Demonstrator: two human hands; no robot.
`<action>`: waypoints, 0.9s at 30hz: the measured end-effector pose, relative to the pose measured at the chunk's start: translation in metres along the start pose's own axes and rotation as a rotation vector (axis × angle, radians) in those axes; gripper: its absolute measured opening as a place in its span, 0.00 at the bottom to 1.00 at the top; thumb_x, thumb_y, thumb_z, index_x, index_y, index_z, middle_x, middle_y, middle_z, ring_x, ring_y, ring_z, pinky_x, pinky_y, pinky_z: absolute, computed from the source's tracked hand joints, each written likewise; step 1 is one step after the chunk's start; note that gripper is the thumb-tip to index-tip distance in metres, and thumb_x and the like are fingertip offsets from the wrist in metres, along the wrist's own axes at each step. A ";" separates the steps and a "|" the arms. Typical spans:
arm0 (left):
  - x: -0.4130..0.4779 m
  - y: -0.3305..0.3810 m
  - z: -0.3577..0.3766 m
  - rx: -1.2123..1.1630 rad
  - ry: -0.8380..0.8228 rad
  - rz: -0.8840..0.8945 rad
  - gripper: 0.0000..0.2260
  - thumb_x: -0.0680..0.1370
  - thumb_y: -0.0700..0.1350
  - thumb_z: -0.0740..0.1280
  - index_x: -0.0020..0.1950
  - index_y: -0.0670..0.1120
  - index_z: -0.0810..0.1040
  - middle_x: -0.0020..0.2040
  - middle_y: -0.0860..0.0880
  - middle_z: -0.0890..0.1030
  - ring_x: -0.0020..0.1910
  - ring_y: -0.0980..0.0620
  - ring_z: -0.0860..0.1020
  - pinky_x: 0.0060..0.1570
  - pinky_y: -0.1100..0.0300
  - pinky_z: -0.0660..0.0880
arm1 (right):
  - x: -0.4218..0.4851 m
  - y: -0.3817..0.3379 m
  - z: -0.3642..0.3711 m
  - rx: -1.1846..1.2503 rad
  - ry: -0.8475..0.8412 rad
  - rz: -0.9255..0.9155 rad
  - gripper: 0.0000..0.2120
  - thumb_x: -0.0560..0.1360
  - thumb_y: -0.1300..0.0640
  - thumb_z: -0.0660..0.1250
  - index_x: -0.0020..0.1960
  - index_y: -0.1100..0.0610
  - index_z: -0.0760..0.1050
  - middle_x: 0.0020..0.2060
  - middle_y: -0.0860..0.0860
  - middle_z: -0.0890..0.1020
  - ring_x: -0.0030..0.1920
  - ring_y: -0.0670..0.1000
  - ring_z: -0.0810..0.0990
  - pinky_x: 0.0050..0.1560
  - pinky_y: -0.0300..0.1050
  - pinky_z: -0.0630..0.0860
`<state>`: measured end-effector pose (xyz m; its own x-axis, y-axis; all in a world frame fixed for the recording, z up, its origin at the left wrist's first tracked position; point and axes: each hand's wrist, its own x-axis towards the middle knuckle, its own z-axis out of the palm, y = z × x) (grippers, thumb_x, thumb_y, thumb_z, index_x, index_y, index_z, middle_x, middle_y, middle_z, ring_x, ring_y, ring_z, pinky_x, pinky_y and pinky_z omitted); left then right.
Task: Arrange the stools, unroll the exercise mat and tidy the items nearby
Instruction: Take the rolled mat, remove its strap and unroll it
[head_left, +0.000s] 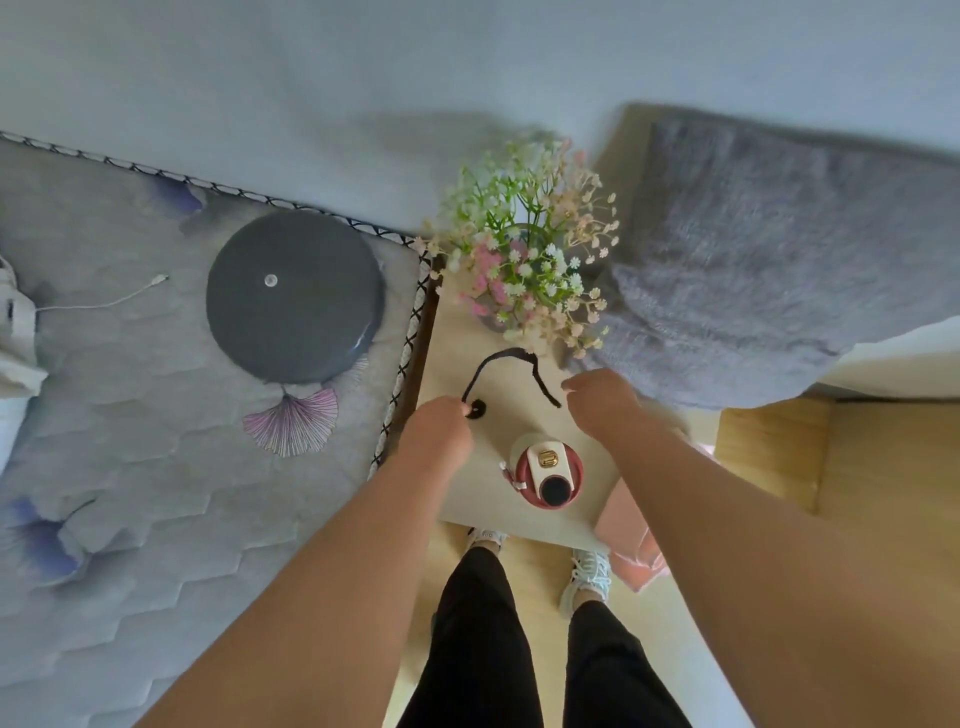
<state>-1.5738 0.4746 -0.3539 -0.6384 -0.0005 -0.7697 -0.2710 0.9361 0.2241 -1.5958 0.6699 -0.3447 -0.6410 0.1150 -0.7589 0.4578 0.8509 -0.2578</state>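
Hands (left (440, 434); right (598, 401)) at strap (506, 355) ends

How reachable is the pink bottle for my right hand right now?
Probably yes. The right hand is just beyond the pink bottle on the table, nothing between them, though it may first have to drop the black strap.
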 end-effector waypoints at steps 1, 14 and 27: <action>-0.003 -0.001 0.001 0.030 -0.055 0.007 0.27 0.78 0.32 0.54 0.74 0.51 0.67 0.72 0.47 0.70 0.69 0.46 0.70 0.64 0.55 0.69 | -0.005 0.003 0.000 -0.084 -0.032 -0.002 0.18 0.80 0.64 0.57 0.67 0.58 0.75 0.70 0.49 0.71 0.69 0.52 0.70 0.65 0.45 0.72; -0.050 0.065 -0.019 0.095 0.086 0.213 0.20 0.80 0.37 0.54 0.71 0.47 0.71 0.66 0.46 0.76 0.63 0.45 0.74 0.58 0.53 0.73 | -0.065 0.027 -0.042 0.154 0.042 0.102 0.18 0.80 0.61 0.56 0.67 0.60 0.74 0.63 0.59 0.77 0.64 0.59 0.74 0.64 0.52 0.71; -0.161 0.233 0.048 0.554 0.076 0.711 0.14 0.81 0.48 0.55 0.57 0.45 0.77 0.58 0.43 0.79 0.57 0.42 0.76 0.50 0.54 0.70 | -0.237 0.221 -0.048 0.679 0.410 0.450 0.18 0.79 0.60 0.60 0.68 0.58 0.73 0.64 0.56 0.77 0.62 0.57 0.75 0.56 0.44 0.72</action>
<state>-1.4995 0.7098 -0.2069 -0.5737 0.6382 -0.5134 0.5789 0.7594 0.2971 -1.3721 0.8555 -0.1927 -0.4232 0.6470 -0.6343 0.8988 0.2114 -0.3840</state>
